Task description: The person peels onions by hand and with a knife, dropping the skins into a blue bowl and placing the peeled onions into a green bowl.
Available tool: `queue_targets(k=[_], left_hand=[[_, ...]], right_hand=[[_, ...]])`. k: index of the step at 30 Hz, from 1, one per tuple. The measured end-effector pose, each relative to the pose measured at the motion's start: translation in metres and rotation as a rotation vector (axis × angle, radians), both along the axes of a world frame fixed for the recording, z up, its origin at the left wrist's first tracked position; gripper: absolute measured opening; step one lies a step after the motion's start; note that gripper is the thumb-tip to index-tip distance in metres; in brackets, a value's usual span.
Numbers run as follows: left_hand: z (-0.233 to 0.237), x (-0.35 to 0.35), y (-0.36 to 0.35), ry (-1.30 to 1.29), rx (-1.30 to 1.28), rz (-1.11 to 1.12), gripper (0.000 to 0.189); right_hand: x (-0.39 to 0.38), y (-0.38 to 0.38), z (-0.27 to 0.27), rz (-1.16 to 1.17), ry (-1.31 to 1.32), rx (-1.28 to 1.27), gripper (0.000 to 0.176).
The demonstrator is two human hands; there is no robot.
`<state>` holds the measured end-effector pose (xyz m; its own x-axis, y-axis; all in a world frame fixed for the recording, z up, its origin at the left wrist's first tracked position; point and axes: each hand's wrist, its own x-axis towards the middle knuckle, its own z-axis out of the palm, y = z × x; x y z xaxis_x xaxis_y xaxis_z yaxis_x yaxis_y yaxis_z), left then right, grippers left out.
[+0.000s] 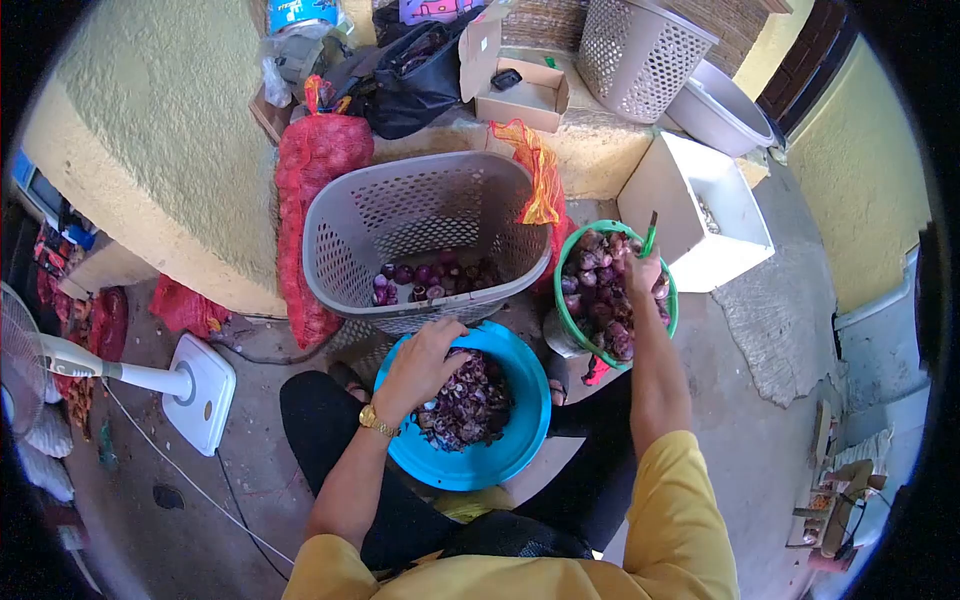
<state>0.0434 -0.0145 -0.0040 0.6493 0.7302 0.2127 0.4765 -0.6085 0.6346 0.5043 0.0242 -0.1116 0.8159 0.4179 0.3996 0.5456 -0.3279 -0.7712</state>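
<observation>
A blue basin [530,430] sits between my legs, with purple onion skins and trimmings [465,400] inside. Over its upper left side is my left hand [420,368], thumb and fingers apart, nothing visible in it. A green-rimmed basket [672,310] of unpeeled red onions [600,290] stands to the right. My right hand [643,275] reaches into that basket, closed around a slim green knife [650,235] that points up; whether it also touches an onion is hidden. Beyond the basin stands a grey perforated basket [420,175] with several peeled onions [435,278] at its bottom.
A red mesh sack [315,190] leans left of the grey basket. A white box [690,200] stands behind the green basket. A fan's white base [200,390] and cords lie on the left floor. A cardboard box [520,100] and another grey basket [640,60] sit on the ledge.
</observation>
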Motion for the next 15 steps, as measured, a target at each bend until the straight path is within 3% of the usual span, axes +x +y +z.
queue_targets(k=[2,3,5,6,9,15], left_hand=[[0.002,0.0,0.0,0.026,0.008,-0.001,0.031],[0.002,0.001,0.0,0.05,0.013,-0.004,0.032],[0.007,0.002,0.002,0.104,-0.049,-0.002,0.034],[0.008,0.002,0.003,0.16,-0.114,-0.009,0.037],[0.003,0.0,0.006,0.158,-0.105,-0.008,0.037],[0.003,0.0,0.004,0.096,-0.007,0.01,0.032]], right_hand=[[0.005,0.006,0.022,0.262,0.4,-0.068,0.092],[0.011,0.01,0.02,0.269,0.397,-0.068,0.092],[0.018,0.016,0.013,0.282,0.212,-0.22,0.117],[0.015,0.016,0.02,0.264,0.244,-0.364,0.119],[0.043,0.032,-0.037,0.253,0.074,-0.292,0.122],[0.046,0.032,-0.026,0.219,0.048,-0.411,0.121]])
